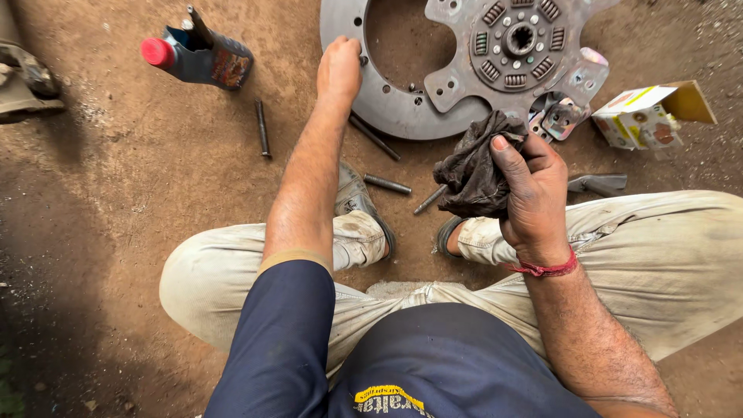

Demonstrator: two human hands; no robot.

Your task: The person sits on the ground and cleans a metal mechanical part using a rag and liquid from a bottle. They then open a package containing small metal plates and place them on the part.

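I squat on bare dirt. My left hand (339,70) reaches forward and rests on the rim of a large grey metal ring plate (387,108) lying flat on the ground; its fingers curl over the edge. A clutch disc (515,42) with springs and a splined hub lies on top of the ring. My right hand (530,193) is closed around a dirty dark rag (472,174), held above my right knee.
Several steel bolts (387,184) and a rod (262,128) lie on the dirt near my feet. A dark oil bottle with a red cap (197,56) lies at the upper left. An open cardboard box (646,116) sits at the right.
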